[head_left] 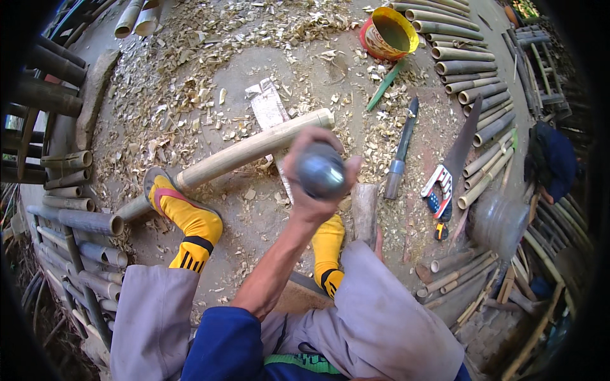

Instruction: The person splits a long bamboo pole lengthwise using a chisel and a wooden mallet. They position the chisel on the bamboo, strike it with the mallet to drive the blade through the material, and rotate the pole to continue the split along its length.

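My left hand (pixel 321 168) is raised over the ground with its fingers wrapped round a dark, shiny, rounded object (pixel 321 170). I see it end-on, so its kind and length are hidden. Beneath the hand lies a pale bamboo pole (pixel 254 147). It slants from lower left to upper right, and my left foot (pixel 181 209), in a yellow sock and flip-flop, is against it. Beside my right knee is a short wooden billet (pixel 365 213), its lower end hidden. A skin-coloured patch next to it may be a finger of my right hand; the rest is hidden.
To the right lie a sheathed-looking long dark blade (pixel 403 146) and a handsaw (pixel 454 155). A yellow-red bucket of liquid (pixel 389 35) stands beyond, near a green strip (pixel 384 86). Bamboo lengths (pixel 470 66) line the right side, bamboo frames (pixel 82 241) the left. Shavings (pixel 165 136) cover the ground.
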The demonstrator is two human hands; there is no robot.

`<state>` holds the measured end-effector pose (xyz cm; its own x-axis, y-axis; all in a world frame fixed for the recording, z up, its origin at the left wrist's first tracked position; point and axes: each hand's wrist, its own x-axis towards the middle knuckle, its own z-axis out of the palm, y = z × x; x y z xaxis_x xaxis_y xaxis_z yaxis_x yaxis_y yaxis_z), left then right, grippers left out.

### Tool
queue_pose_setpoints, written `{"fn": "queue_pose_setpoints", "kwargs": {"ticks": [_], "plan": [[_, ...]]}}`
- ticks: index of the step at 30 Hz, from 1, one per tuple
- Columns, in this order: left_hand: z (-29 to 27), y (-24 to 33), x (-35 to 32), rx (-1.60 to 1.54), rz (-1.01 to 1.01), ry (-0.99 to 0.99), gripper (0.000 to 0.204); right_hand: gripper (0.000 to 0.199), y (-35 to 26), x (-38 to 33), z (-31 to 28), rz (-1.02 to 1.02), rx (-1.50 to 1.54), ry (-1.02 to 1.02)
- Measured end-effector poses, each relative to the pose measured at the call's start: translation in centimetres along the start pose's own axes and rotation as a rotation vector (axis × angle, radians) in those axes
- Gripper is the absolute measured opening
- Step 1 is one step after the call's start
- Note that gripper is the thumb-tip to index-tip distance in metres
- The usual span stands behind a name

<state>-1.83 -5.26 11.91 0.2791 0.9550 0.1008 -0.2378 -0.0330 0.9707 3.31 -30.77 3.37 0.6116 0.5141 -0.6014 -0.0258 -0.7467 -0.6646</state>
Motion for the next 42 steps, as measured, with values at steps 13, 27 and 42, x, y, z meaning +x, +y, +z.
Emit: {"fn": "queue_pose_setpoints", "kwargs": {"ticks": [13, 27, 42], "plan": [[-11.3, -2.5, 5.2, -0.092, 0.112, 0.274, 0.026, 0.097, -0.7, 2.9, 4.2, -0.002, 0.164, -0.047], [-11.7, -6.3, 5.4, 0.067, 0.001, 0.083, 0.018, 0.091, -0.8, 3.1, 3.5, -0.013, 0.227, 0.003], [-6.6, -6.3, 6.8, 0.271, 0.137, -0.269, 0.03, 0.084, -20.2, 0.4, -8.4, -0.829, 0.492, 0.457]]}}
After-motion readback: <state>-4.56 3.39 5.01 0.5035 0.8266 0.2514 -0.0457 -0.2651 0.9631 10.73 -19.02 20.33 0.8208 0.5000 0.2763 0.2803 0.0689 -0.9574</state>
